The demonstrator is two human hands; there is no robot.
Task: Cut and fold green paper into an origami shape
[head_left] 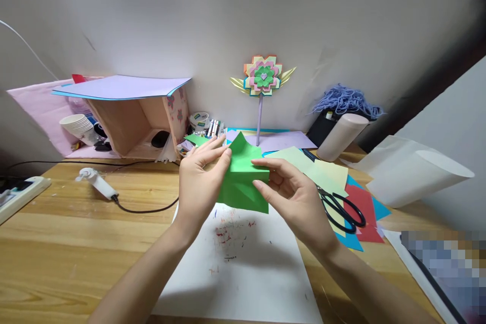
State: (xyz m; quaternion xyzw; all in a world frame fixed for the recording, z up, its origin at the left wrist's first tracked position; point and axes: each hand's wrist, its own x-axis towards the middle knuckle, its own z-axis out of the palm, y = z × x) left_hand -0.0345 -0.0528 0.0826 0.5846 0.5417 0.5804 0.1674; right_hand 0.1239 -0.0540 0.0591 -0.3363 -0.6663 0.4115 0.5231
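A creased green paper (pixel 245 187) is held up between both hands, above a white sheet (pixel 243 273) with red and dark marks. My left hand (pixel 203 177) grips the paper's left side, thumb on its near face and fingers behind. On the right side, my right hand (pixel 290 187) pinches the paper's edge between thumb and index finger, the other fingers curled. One corner of the paper points up, and a fold runs across its middle.
Black-handled scissors (pixel 343 210) lie on coloured papers (pixel 366 207) at the right. A paper flower (pixel 264 77) stands at the back. An open box (pixel 132 121) and a white plug (pixel 96 182) are on the left, a white roll (pixel 343 136) back right.
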